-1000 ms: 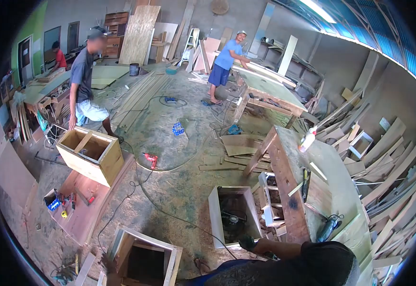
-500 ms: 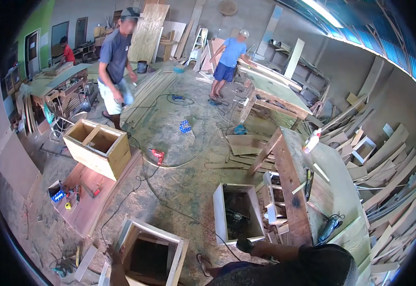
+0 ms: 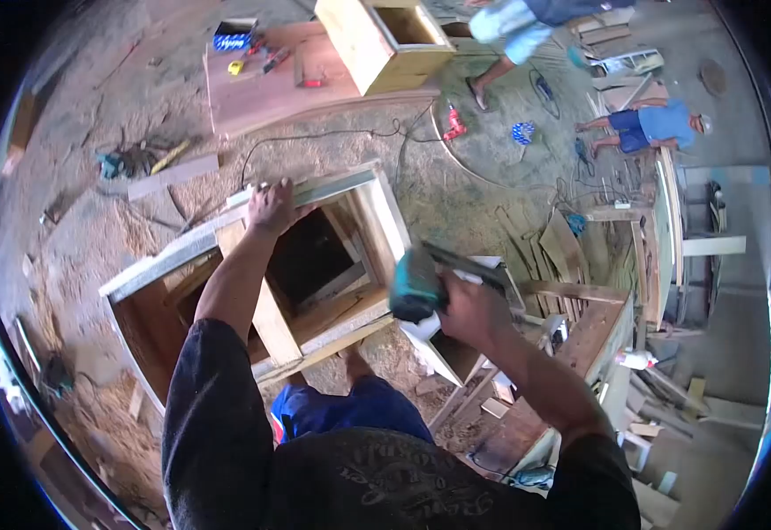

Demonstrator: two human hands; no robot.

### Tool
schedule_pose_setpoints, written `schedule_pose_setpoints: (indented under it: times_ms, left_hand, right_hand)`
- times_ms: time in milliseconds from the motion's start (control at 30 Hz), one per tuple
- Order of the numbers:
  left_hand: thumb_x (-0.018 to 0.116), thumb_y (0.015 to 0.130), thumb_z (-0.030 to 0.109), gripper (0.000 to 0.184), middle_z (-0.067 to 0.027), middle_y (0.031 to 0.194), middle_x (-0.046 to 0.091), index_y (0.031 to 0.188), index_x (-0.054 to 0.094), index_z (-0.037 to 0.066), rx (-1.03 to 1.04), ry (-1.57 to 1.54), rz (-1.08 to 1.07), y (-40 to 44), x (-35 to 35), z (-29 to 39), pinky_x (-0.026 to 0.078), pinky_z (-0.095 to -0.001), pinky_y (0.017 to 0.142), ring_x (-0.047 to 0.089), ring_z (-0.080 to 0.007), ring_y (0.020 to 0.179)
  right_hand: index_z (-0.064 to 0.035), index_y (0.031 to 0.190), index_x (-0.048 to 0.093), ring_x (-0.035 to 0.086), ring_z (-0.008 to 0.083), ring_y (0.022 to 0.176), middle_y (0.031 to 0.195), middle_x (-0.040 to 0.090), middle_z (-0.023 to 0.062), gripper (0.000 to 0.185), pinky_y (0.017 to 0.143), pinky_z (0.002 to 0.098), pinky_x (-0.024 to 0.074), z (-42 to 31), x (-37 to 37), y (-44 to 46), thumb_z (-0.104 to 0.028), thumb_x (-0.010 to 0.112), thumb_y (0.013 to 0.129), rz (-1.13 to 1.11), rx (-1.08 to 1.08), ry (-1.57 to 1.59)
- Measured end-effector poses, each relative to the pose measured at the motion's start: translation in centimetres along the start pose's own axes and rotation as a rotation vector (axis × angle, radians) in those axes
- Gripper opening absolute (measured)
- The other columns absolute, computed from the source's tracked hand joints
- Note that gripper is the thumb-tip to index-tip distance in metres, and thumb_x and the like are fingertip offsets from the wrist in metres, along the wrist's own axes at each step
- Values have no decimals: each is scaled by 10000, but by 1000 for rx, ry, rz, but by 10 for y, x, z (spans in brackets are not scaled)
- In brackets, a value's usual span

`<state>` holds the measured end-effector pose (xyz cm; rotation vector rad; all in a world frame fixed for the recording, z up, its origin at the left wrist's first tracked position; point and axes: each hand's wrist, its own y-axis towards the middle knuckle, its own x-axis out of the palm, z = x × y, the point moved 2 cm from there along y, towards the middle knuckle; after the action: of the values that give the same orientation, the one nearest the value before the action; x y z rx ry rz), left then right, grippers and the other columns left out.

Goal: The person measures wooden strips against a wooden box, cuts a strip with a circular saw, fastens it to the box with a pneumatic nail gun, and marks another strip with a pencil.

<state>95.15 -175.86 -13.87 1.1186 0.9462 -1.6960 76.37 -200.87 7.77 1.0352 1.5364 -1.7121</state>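
Observation:
An open wooden cabinet frame (image 3: pixel 272 320) with a crossbar and two openings stands on the floor before me. My left hand (image 3: pixel 271 207) grips its far rim near the crossbar, fingers curled over the edge. My right hand (image 3: pixel 471 309) is closed around the handle of a teal-and-black nail gun (image 3: pixel 416 284), slightly blurred, held above the cabinet's right end. Its long dark magazine points up and to the right. I cannot tell whether the nail gun touches the wood.
Beyond lies a reddish board (image 3: pixel 257 99) with tools and a wooden box (image 3: pixel 385 49). A red drill (image 3: pixel 453 122) and cords are on the floor. At right stands a workbench (image 3: pixel 571 353). Two people are nearby, one in a blue shirt (image 3: pixel 664 124).
The view has turned and tilted down toward the cabinet. My right hand has come up over the cabinet with the nail gun. My left hand remains on the cabinet.

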Motion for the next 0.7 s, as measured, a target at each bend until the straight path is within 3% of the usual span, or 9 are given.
schedule_pose_setpoints:
  times_ms: [133,167,300,467,533,600,700]
  left_hand:
    - [527,782,665,692,-144,1045,626,1110,505,56,13,12,-53,2,0,-3,389,-436,935,588,-314,1022]
    - [526,785,663,681,-141,1024,635,1095,506,58,8,16,-63,1,-5,-2,391,-427,933,599,-314,1002]
    - [520,796,653,648,-134,998,646,1062,506,62,28,21,-5,4,9,-8,396,-411,922,620,-297,975]
    - [534,792,644,623,-118,986,653,1054,510,79,30,1,43,1,9,-8,403,-397,906,620,-284,959]
    - [533,797,641,657,-143,1014,633,1085,508,51,38,-5,12,2,8,-8,412,-412,901,601,-314,983]
    - [559,782,630,596,-108,973,655,1004,518,79,37,11,60,1,11,-8,420,-396,877,626,-279,937]
    - [561,781,628,597,-107,968,655,1011,507,80,39,-11,38,0,4,-6,420,-397,875,633,-276,925]
  right_hand:
    - [-13,1017,544,648,375,839,869,656,197,256,705,468,522,-58,7,71,-59,529,766,-47,-257,-207]
    - [24,1069,557,671,320,761,823,669,182,310,668,425,535,-59,27,91,-80,528,778,49,-322,-281]
    - [48,1102,549,678,270,739,827,674,165,326,617,382,531,-62,52,129,-104,486,820,124,-322,-555]
    - [37,1037,549,675,262,744,829,663,156,262,635,379,529,-40,69,143,-104,484,826,176,-312,-582]
    - [30,999,504,663,340,758,826,646,214,217,673,436,522,-38,73,144,-63,481,804,235,-311,-499]
    - [31,1027,514,669,314,768,842,652,193,238,666,417,527,-38,76,148,-85,481,822,230,-283,-500]
    - [36,1066,521,675,293,783,855,656,173,268,663,399,534,-39,76,152,-104,480,841,206,-231,-484]
